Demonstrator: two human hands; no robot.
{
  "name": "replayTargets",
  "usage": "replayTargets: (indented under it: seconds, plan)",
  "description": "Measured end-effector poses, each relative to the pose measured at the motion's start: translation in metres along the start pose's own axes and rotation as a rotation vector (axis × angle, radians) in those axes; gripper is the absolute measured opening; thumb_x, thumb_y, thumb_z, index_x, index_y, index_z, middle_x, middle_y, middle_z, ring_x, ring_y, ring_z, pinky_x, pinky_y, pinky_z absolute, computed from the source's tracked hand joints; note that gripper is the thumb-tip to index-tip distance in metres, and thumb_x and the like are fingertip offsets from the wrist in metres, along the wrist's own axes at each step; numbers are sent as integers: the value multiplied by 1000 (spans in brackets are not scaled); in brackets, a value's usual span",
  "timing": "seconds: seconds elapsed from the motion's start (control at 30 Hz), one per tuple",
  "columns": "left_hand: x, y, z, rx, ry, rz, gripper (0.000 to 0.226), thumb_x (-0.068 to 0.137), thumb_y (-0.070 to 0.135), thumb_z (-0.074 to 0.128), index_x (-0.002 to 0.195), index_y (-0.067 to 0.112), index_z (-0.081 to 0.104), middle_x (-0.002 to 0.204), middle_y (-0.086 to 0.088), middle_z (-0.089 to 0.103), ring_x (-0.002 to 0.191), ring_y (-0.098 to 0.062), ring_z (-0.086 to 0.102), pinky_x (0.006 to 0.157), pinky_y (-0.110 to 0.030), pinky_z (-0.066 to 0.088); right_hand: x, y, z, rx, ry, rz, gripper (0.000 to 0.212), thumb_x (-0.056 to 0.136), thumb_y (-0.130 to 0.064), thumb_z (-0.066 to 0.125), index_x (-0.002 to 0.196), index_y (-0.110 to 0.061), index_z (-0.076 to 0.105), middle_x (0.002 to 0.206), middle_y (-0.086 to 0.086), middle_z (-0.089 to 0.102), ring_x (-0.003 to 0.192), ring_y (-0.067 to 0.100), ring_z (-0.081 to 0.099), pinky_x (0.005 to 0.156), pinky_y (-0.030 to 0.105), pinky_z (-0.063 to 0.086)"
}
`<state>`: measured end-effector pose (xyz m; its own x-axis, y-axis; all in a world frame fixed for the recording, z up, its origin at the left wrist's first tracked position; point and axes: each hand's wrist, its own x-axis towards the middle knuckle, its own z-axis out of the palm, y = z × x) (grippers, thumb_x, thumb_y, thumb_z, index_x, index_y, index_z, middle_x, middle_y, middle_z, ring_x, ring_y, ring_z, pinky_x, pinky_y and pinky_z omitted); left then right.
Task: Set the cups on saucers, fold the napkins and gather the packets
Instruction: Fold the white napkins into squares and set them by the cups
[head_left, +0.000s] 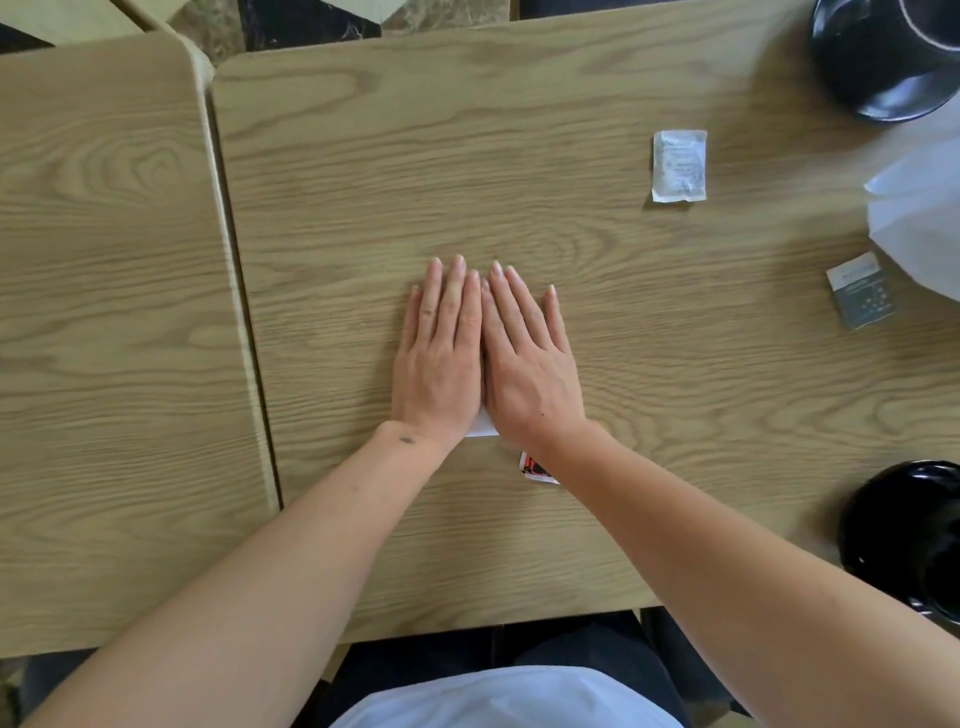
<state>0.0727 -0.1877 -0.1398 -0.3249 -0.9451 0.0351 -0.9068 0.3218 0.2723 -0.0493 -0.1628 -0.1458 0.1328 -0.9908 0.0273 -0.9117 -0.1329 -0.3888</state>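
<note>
Napkin (480, 427) lies pressed flat under left hand (439, 358) and right hand (527, 364), fingers (457, 296) straight and together; sliding both palms outward should sharpen the crease.

café: adjoining wooden tables (467, 156), packets (679, 165)

Three packets: white (679, 165), grey (862, 291), red (537, 467); two black cups (883, 57) (904, 535); two napkins (919, 218) (482, 427).
</note>
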Motion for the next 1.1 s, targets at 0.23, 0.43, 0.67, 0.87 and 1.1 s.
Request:
replayTargets:
  seconds: [0.23,0.43,0.67,0.87,1.1]
  plan:
    - [-11,16,-39,-120,-4,-313,52,101,19,52,149,0,42,150,-24,47,141,-45,41,116,-53,32,-7,-17,-41,133,-22,302,55,96,-22,55,148,-8,43,164,11,28,153,26,21,122,49,15]
    - [-49,26,-61,-631,-71,-947,43,101,23,50,140,6,44,90,2,64,85,-19,61,75,-35,45,-55,-16,-70,410,-49,809,30,94,-34,61,117,-16,56,117,0,58,105,22,57,83,38,46]
    - [-33,27,-67,-994,-281,-1198,30,89,38,66,98,10,59,87,3,56,78,-20,51,64,-32,38,-42,-14,-76,528,-292,916,35,87,-46,61,75,-16,50,66,-9,54,61,16,52,52,31,34]
    - [-19,29,-96,-1346,-353,-1163,18,93,7,53,109,8,63,100,-11,66,87,-25,63,71,-33,50,-43,-10,-104,792,-371,878,36,92,-39,56,68,-17,39,66,-1,43,60,17,44,59,33,38]
    - [-57,87,-118,-1514,-513,-964,43,85,-8,58,127,1,54,115,-18,69,94,-33,69,71,-42,59,-115,10,-156,1110,-108,979,19,89,-25,71,96,-8,69,90,1,73,80,9,71,67,23,57]
